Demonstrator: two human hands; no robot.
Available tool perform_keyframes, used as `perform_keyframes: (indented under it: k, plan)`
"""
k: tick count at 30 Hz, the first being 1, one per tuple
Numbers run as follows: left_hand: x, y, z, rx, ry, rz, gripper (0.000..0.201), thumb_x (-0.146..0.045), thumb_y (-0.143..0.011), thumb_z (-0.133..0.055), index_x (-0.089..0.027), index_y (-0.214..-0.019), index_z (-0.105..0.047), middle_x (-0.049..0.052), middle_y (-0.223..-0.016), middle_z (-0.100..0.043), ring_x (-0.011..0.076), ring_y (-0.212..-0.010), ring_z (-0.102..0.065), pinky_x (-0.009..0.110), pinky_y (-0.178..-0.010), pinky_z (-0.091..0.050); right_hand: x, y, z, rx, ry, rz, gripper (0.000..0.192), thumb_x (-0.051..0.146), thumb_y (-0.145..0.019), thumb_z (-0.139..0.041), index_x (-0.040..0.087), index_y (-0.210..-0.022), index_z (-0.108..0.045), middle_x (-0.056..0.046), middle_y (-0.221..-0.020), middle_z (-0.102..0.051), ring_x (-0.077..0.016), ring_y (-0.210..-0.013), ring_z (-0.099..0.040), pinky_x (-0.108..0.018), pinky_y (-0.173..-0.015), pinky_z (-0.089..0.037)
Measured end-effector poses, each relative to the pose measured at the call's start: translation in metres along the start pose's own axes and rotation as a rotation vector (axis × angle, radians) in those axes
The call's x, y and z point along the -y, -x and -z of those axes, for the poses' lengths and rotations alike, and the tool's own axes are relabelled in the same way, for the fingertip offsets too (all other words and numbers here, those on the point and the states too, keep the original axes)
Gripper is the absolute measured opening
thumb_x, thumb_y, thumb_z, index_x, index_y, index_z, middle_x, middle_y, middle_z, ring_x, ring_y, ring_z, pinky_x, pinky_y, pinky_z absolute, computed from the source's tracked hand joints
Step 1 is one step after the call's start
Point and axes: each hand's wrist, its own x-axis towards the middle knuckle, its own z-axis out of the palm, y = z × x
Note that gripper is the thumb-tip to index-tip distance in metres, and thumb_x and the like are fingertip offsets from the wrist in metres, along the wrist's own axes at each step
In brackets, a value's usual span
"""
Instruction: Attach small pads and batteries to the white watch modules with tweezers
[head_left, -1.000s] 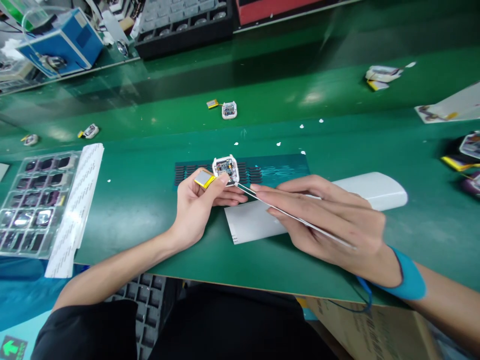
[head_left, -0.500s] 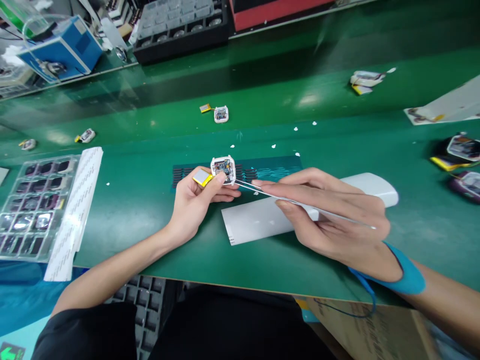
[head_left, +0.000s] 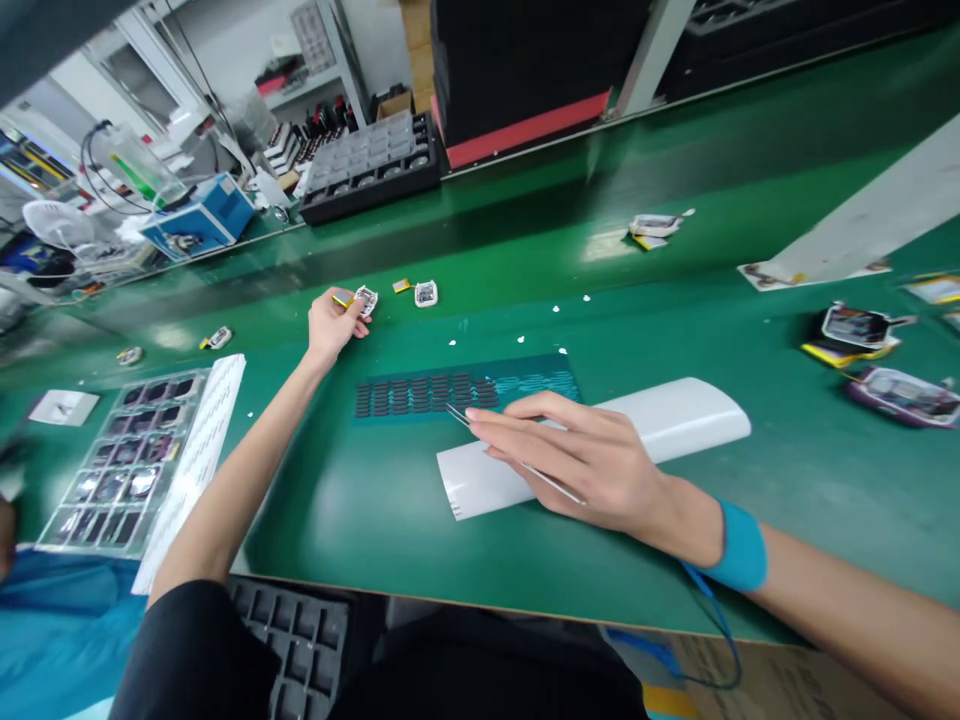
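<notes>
The left hand is stretched far out over the green tabletop, its grip pinched narrow on a small white-framed module with a bare circuit board in it and a yellow-edged battery hanging off on a short lead; the module sits at the fingertips, just beside a second module of the same kind lying on the darker belt strip. At this range it is hard to tell whether the held piece rests on the surface or is just clear of it. The right hand lies near the body, fingers closed on thin metal tweezers whose tips point left over a dark sheet of small pads, the palm resting on a curled white liner sheet. A blue wrist strap circles that wrist. To the left sit a clear tray of parts and a perforated white strip. The module looks very light and stiff at its plastic frame, but the exposed board and the thin battery lead look fragile, and the soft pouch battery should not be squeezed; the safest hold is likely on the frame's outer edges, with the battery supported so the lead takes no pull.
</notes>
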Motion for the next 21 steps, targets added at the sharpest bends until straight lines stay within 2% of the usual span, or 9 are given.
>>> perform_keyframes:
  k: [2, 5, 7, 10, 12, 14, 16, 18, 21]
  plan:
    - [-0.002, -0.011, 0.005, -0.025, -0.258, -0.069, 0.016, -0.020, -0.086, -0.076, -0.018, -0.092, -0.062, 0.015, -0.088, -0.075, 0.0338, -0.089, -0.075, 0.049, -0.089, -0.058, 0.000, 0.000, -0.001, 0.002, 0.008, 0.011, 0.029, 0.003, -0.097, -0.066, 0.013, -0.124, -0.068, -0.008, -0.115, -0.081, -0.0195, -0.091, -0.075, -0.030, -0.069, -0.066]
    - [-0.007, -0.014, 0.002, -0.105, -0.599, -0.203, 0.040, -0.024, -0.081, -0.079, -0.013, -0.115, -0.063, 0.028, -0.121, -0.071, 0.0480, -0.127, -0.061, 0.061, -0.109, -0.046, -0.001, 0.000, -0.002, -0.004, 0.030, 0.024, 0.023, 0.007, -0.100, -0.065, 0.016, -0.122, -0.070, -0.005, -0.114, -0.081, -0.0176, -0.090, -0.075, -0.029, -0.068, -0.065]
    - [-0.007, -0.013, -0.009, -0.080, -0.671, -0.338, 0.045, -0.027, -0.088, -0.071, -0.010, -0.128, -0.060, 0.031, -0.140, -0.062, 0.0484, -0.143, -0.049, 0.063, -0.117, -0.039, -0.001, -0.001, -0.002, -0.012, 0.039, 0.034, 0.019, 0.010, -0.102, -0.064, 0.015, -0.119, -0.070, -0.005, -0.112, -0.082, -0.0173, -0.089, -0.074, -0.029, -0.068, -0.065]
    - [-0.003, -0.016, -0.034, 0.111, -0.471, -0.534, 0.035, -0.026, -0.095, -0.063, -0.013, -0.127, -0.065, 0.026, -0.156, -0.054, 0.0396, -0.155, -0.039, 0.056, -0.127, -0.029, -0.001, -0.001, -0.002, -0.009, 0.043, 0.041, 0.017, 0.009, -0.102, -0.064, 0.011, -0.117, -0.071, -0.006, -0.111, -0.082, -0.0181, -0.088, -0.073, -0.030, -0.067, -0.065]
    - [0.001, -0.022, -0.050, 0.271, -0.306, -0.572, 0.025, -0.025, -0.095, -0.065, -0.017, -0.118, -0.069, 0.021, -0.153, -0.059, 0.0349, -0.156, -0.042, 0.054, -0.130, -0.024, -0.001, -0.002, -0.002, -0.003, 0.028, 0.041, 0.016, 0.010, -0.104, -0.062, 0.011, -0.118, -0.069, -0.007, -0.114, -0.081, -0.0183, -0.089, -0.074, -0.031, -0.070, -0.066]
    - [0.003, -0.029, -0.060, 0.366, -0.201, -0.549, 0.014, -0.021, -0.091, -0.067, -0.019, -0.104, -0.069, 0.016, -0.140, -0.070, 0.0326, -0.153, -0.046, 0.054, -0.132, -0.020, -0.002, -0.002, -0.002, -0.002, 0.001, 0.035, 0.018, 0.013, -0.106, -0.059, 0.011, -0.122, -0.067, -0.008, -0.119, -0.080, -0.0192, -0.096, -0.075, -0.032, -0.078, -0.067]
    - [0.003, -0.033, -0.063, 0.381, -0.145, -0.513, 0.010, -0.016, -0.085, -0.070, -0.019, -0.093, -0.063, 0.015, -0.127, -0.075, 0.0322, -0.147, -0.053, 0.054, -0.132, -0.022, -0.002, -0.002, -0.002, 0.003, -0.011, 0.036, 0.020, 0.014, -0.108, -0.057, 0.011, -0.126, -0.065, -0.009, -0.126, -0.078, -0.0216, -0.108, -0.074, -0.035, -0.088, -0.067]
    - [0.002, -0.029, -0.059, 0.355, -0.112, -0.489, 0.018, -0.013, -0.083, -0.071, -0.020, -0.088, -0.055, 0.016, -0.118, -0.076, 0.0311, -0.135, -0.063, 0.051, -0.125, -0.036, -0.002, -0.002, -0.002, 0.012, -0.008, 0.038, 0.021, 0.011, -0.107, -0.054, 0.011, -0.126, -0.063, -0.010, -0.128, -0.077, -0.0238, -0.118, -0.072, -0.036, -0.094, -0.066]
    - [-0.003, 0.003, -0.046, 0.296, 0.097, -0.453, 0.024, -0.025, -0.092, -0.071, -0.022, -0.090, -0.046, 0.012, -0.102, -0.078, 0.0234, -0.102, -0.075, 0.039, -0.099, -0.056, -0.002, -0.002, -0.001, 0.008, 0.009, -0.012, 0.026, 0.002, -0.104, -0.045, 0.013, -0.120, -0.062, -0.010, -0.110, -0.079, -0.0220, -0.108, -0.075, -0.034, -0.089, -0.066]
